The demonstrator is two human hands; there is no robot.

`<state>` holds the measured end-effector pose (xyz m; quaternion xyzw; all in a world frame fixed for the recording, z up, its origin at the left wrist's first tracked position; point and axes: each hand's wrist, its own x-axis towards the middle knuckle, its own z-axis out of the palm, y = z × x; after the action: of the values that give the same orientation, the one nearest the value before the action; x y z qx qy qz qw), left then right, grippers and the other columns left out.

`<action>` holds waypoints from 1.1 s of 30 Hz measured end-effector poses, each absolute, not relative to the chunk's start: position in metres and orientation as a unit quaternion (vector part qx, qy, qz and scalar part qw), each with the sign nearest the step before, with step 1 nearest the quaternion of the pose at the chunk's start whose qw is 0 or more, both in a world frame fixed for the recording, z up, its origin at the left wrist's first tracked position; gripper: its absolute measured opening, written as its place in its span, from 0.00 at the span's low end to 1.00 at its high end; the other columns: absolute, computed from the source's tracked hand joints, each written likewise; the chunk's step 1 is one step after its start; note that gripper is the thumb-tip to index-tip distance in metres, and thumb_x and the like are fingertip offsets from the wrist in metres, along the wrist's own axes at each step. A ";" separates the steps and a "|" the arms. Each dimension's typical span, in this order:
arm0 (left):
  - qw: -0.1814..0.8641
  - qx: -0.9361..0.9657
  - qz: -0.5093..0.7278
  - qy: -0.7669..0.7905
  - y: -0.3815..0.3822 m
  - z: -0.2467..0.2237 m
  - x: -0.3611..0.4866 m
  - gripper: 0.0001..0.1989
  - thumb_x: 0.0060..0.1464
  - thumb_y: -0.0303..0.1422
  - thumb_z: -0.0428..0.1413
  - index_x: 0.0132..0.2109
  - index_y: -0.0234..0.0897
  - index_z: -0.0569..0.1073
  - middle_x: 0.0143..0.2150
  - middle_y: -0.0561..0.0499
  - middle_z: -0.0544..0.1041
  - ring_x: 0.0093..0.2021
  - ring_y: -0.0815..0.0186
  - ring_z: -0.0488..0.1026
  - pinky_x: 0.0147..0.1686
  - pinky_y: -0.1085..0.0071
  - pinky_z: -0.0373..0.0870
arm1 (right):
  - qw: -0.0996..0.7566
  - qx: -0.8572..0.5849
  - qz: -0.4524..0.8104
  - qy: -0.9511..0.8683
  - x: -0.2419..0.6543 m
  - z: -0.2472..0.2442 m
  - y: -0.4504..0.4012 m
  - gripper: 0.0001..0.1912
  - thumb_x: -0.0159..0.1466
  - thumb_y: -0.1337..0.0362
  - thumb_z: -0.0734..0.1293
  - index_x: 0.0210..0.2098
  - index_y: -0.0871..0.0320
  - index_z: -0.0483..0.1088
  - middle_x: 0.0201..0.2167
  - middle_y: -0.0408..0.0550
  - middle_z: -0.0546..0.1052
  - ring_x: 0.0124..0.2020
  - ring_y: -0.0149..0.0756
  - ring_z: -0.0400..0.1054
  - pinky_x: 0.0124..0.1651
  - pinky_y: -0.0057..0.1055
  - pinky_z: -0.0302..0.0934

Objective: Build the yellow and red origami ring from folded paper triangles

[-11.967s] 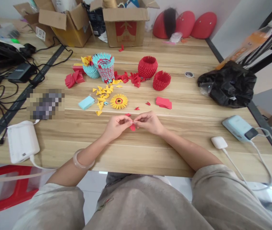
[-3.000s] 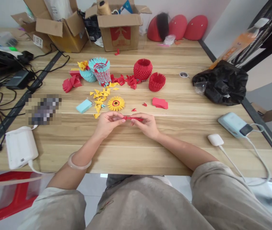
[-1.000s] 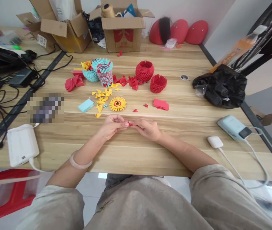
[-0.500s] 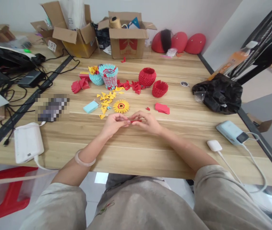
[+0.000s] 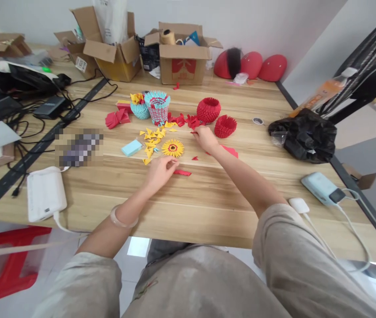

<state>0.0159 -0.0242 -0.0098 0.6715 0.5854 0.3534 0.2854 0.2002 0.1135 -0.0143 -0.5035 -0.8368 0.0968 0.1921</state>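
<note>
My left hand (image 5: 161, 171) rests on the table with its fingers loosely curled and a gap at the thumb, holding nothing I can see. Beside its thumb lies a narrow folded red paper strip (image 5: 182, 172). My right hand (image 5: 206, 139) reaches farther out, fingertips pinched on a small red paper piece (image 5: 193, 132) at the near edge of a red paper pile (image 5: 192, 121). Between the hands are a yellow paper disc (image 5: 173, 148) with a red and dark centre and a small red folded piece (image 5: 195, 158). Flat red paper slips (image 5: 230, 151) are partly hidden under my right forearm.
Yellow folded pieces (image 5: 151, 140) and a light blue paper stack (image 5: 131, 148) lie left. Behind stand a blue-and-red paper vase (image 5: 157, 108) and red paper bowls (image 5: 209, 110). Cardboard boxes (image 5: 181, 66) line the wall. A black bag (image 5: 302, 134) and power bank (image 5: 322, 187) are right.
My hands have come apart. The right one has moved forward to the red pile, while the left stays near the yellow disc. The red strip between them now lies on the table.
</note>
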 end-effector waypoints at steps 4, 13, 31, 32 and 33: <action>0.555 0.488 0.428 0.520 -0.031 -0.006 0.031 0.19 0.47 0.45 0.59 0.34 0.31 0.76 0.28 0.46 0.79 0.28 0.65 0.75 0.32 0.67 0.73 | 0.265 -0.410 0.108 -0.866 0.202 -0.019 0.040 0.13 0.65 0.66 0.57 0.43 0.60 0.71 0.44 0.54 0.74 0.46 0.38 0.68 0.51 0.35 0.62; 0.677 0.392 0.416 0.464 -0.048 -0.003 0.046 0.15 0.35 0.31 0.67 0.35 0.34 0.79 0.31 0.50 0.80 0.31 0.69 0.75 0.37 0.70 0.72 | 0.354 -0.317 0.046 -0.879 0.222 -0.034 -0.045 0.19 0.65 0.73 0.54 0.51 0.57 0.69 0.38 0.53 0.76 0.42 0.36 0.70 0.46 0.34 0.68; 0.535 0.480 0.478 0.505 -0.048 -0.006 0.048 0.19 0.38 0.32 0.66 0.40 0.32 0.74 0.32 0.49 0.79 0.31 0.67 0.76 0.36 0.71 0.74 | 0.481 -0.331 0.321 -0.746 0.224 -0.030 -0.044 0.06 0.60 0.64 0.66 0.33 0.57 0.76 0.35 0.51 0.77 0.37 0.33 0.72 0.42 0.32 0.68; 0.525 0.484 0.485 0.505 -0.049 -0.005 0.048 0.18 0.38 0.32 0.66 0.39 0.32 0.74 0.32 0.49 0.79 0.31 0.67 0.76 0.35 0.71 0.74 | 0.492 -0.347 0.390 -0.697 0.222 -0.029 -0.045 0.05 0.59 0.63 0.68 0.31 0.57 0.76 0.34 0.49 0.78 0.36 0.34 0.73 0.42 0.33 0.68; 0.513 0.489 0.494 0.504 -0.049 -0.004 0.049 0.18 0.38 0.32 0.66 0.39 0.32 0.74 0.31 0.49 0.79 0.31 0.67 0.76 0.35 0.71 0.74 | 0.499 -0.358 0.456 -0.644 0.220 -0.028 -0.045 0.05 0.56 0.62 0.70 0.29 0.57 0.75 0.32 0.48 0.78 0.36 0.34 0.73 0.42 0.33 0.68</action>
<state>0.0490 -0.0492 -0.0042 0.4886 0.5040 0.4937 0.5133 0.2200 -0.0448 -0.0282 -0.3580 -0.6442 0.4563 0.4986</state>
